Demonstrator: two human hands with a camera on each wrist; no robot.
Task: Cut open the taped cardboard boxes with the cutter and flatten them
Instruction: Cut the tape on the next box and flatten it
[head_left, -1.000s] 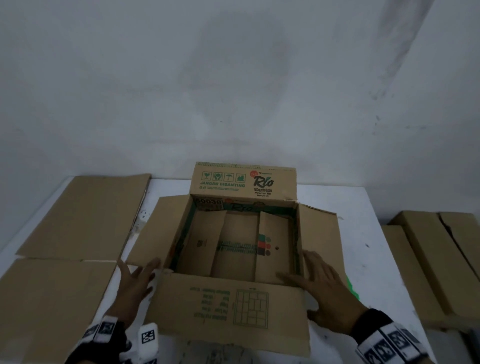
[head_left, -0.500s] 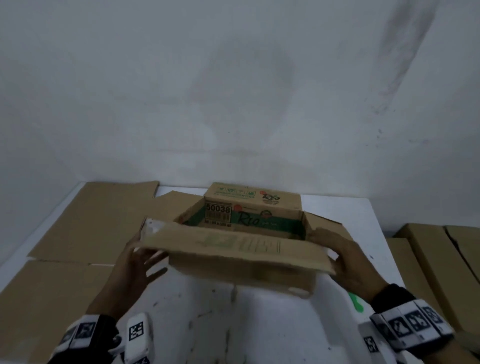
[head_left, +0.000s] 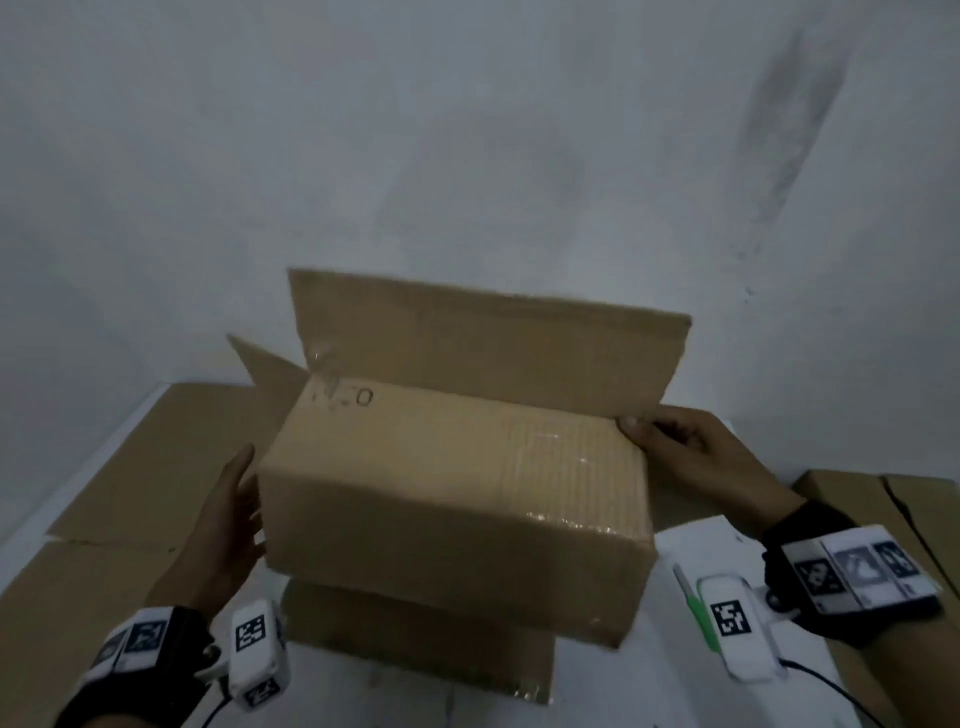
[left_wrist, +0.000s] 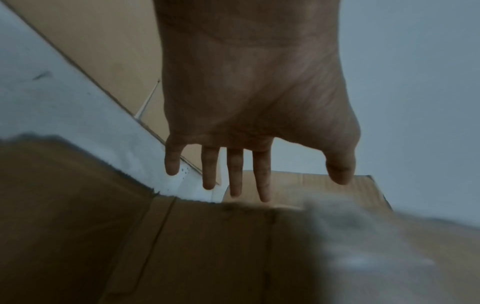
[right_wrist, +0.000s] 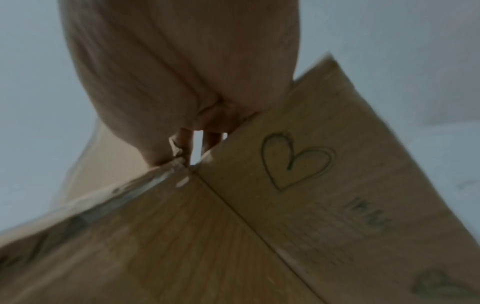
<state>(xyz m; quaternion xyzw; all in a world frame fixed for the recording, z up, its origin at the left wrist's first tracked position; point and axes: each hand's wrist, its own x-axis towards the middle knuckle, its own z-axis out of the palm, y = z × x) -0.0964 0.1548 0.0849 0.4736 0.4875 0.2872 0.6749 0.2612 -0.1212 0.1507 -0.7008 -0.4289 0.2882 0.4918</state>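
Two hands: both at one cardboard box, centre of the head view, raised above the white table
Box: turned over, plain brown panel uppermost; one flap stands up behind it; another hangs below, toward the table; clear tape glints on its right side
Right hand: grasping the box's upper right corner at the flap fold, thumb on top; wrist view shows fingers round the edge beside a drawn heart
Left hand: released, fingers straight, palm flat by the box's left end; contact unclear
Surroundings: flattened cardboard sheets at left; green cutter on the table, lower right
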